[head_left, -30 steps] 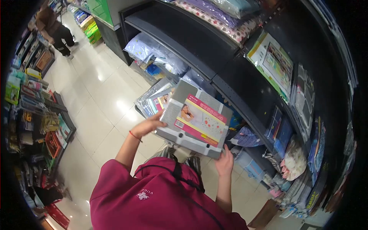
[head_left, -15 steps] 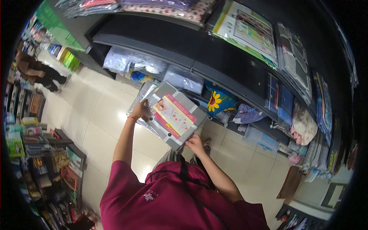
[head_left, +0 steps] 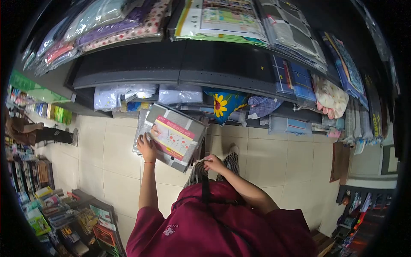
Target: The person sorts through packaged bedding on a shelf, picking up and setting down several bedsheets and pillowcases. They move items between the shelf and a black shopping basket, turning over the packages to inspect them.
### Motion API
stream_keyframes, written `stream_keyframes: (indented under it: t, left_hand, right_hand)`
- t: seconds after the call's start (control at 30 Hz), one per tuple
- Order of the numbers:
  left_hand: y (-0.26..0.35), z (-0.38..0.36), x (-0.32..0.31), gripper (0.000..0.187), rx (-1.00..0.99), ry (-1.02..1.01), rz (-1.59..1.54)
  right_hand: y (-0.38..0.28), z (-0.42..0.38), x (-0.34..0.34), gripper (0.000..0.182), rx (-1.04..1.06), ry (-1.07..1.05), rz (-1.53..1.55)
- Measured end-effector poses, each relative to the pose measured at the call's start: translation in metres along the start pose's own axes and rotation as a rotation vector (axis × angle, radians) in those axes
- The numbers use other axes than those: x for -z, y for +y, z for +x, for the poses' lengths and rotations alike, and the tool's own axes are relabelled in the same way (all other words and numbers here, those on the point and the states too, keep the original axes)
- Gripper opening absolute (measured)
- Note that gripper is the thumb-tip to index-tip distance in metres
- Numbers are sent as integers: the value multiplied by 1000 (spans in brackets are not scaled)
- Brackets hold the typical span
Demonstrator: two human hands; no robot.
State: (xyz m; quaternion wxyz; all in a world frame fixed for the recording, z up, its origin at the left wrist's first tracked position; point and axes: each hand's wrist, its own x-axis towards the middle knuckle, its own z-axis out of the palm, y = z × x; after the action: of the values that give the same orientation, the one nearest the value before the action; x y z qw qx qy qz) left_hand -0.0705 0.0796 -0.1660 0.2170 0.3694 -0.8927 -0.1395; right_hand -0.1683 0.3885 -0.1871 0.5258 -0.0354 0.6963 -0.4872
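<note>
Several flat packages in clear plastic are stacked in front of me, the top one a grey checked package (head_left: 175, 137) with a pink and yellow label. My left hand (head_left: 147, 147) lies over the left edge of this stack, fingers spread on its top. Just off the lower right corner of the stack is my right hand (head_left: 212, 163), its fingers curled together at a thin dark strip near my waist; what they hold is too small to make out.
A dark shelf (head_left: 222, 64) runs across the top, with packaged textiles above and below it. A sunflower-print package (head_left: 221, 106) sits on the lower level. At the far left stands another person (head_left: 25, 130). Goods racks (head_left: 64, 214) fill the lower left.
The view has turned, so the shelf now lies more level. My right hand has come away from the package's corner, while my left hand has shifted onto its top.
</note>
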Motion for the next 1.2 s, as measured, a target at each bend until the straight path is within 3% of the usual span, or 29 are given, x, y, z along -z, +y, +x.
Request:
stream_keyframes:
  t: [0.17,0.37,0.87,1.2]
  left_hand:
    - [5,-7,-6,44,-51,-70,29]
    - [18,0,-9,43,-80,-135,1]
    - [22,12,-9,47,-132,-157,-7]
    - [67,1,6,50,-190,-182,-115]
  right_hand:
    - [25,-33,50,22,-154,118,160]
    - [64,-53,96,20,-163,215,294]
    - [44,-36,80,21,-122,136,238]
    - [36,-39,83,18,-136,178,233]
